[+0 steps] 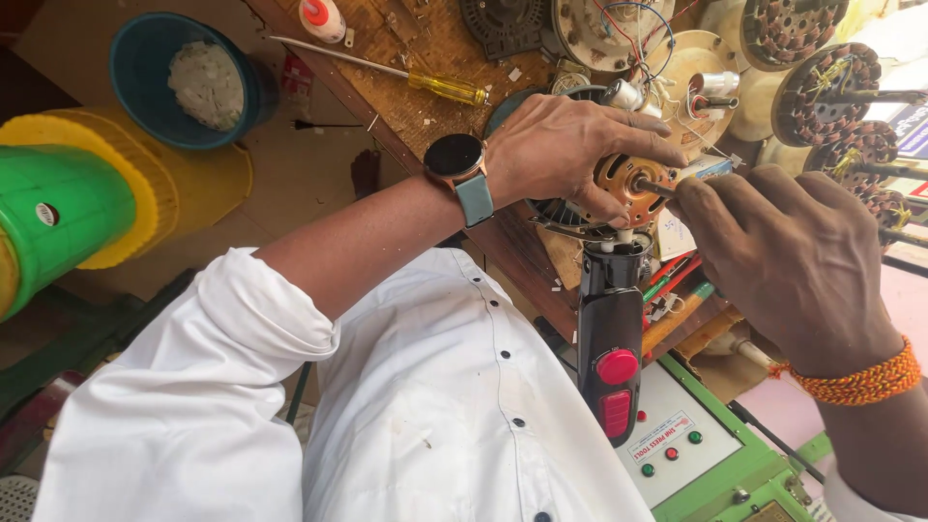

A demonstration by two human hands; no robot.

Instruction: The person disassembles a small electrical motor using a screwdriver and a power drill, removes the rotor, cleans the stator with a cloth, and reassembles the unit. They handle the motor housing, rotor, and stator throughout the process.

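My left hand (565,145) grips a small round motor with copper windings (623,184), its shaft pointing toward my right hand. My right hand (788,256) is closed around the shaft end of the motor; what its fingers pinch is hidden. A black cordless screwdriver with red buttons (611,338) rests just below the motor, its tip up against it. My left wrist carries a round dark watch on a grey-blue strap (462,169), and an orange braided band (855,379) circles my right wrist.
A yellow-handled screwdriver (445,87) lies on the wooden bench (406,58). Several wound stators on rods (822,82) stand at the far right. A green and white control box (691,449) sits below. At left, a blue bowl (184,82), a green and yellow plastic container (68,208).
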